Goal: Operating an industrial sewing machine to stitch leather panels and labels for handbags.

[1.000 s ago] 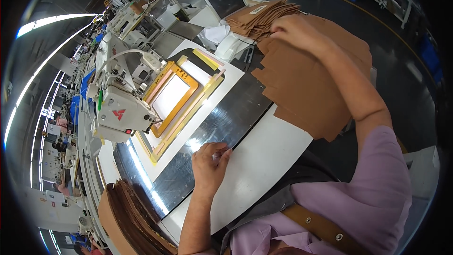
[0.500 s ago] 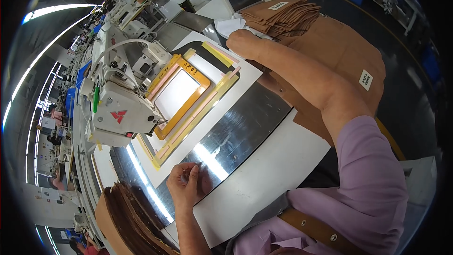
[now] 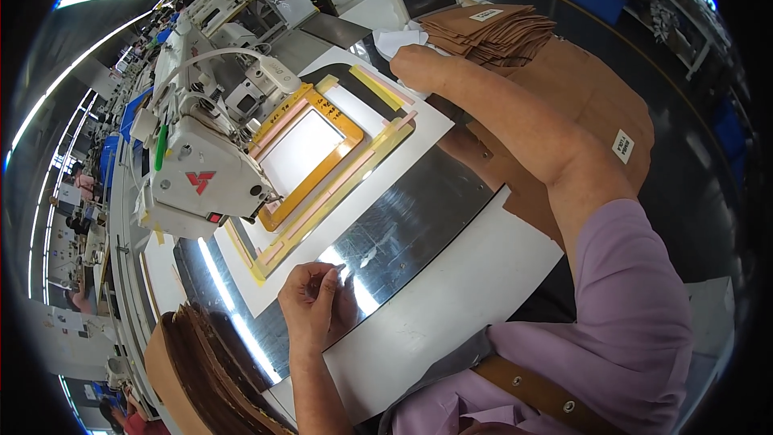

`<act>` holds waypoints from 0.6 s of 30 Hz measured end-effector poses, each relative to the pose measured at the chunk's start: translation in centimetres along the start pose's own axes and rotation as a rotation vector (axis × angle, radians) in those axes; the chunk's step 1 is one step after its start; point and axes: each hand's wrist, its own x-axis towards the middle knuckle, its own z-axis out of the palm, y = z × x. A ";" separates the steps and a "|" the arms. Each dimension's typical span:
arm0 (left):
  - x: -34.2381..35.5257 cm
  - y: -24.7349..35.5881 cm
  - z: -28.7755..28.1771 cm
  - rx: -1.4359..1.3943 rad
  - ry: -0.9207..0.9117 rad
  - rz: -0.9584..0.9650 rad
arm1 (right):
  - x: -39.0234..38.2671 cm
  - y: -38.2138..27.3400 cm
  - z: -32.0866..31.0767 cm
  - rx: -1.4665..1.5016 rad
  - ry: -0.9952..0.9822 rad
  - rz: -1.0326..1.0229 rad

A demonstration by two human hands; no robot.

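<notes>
Compared with a second ago, the right hand (image 3: 415, 71) has gone from the large brown sheets (image 3: 592, 89) to the crumpled white sheet (image 3: 400, 39) near the folded brown pieces (image 3: 491, 31), its fingers hidden, so I cannot tell their opening or grip. The left hand (image 3: 307, 298) has its thumb drawn in close to its curled fingers over the glossy metal plate (image 3: 411, 217), any held item indiscernible. The industrial sewing machine (image 3: 181, 201) and its orange clamp frame (image 3: 316, 180) stand ahead, with dark floor (image 3: 692, 157) at right.
</notes>
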 end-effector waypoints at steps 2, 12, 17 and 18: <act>0.1 0.0 0.1 -0.004 -0.007 0.003 | -0.1 0.3 -0.2 -0.020 -0.032 0.015; 3.1 -2.1 1.9 -0.221 -0.008 -0.012 | -3.9 -2.6 -0.7 0.398 0.430 -0.161; 7.3 0.3 4.4 -0.779 -0.020 -0.331 | -7.4 -14.0 0.2 0.484 0.366 -0.454; 8.0 -1.0 4.4 -0.787 -0.008 -0.318 | -7.8 -15.9 0.2 0.493 0.365 -0.524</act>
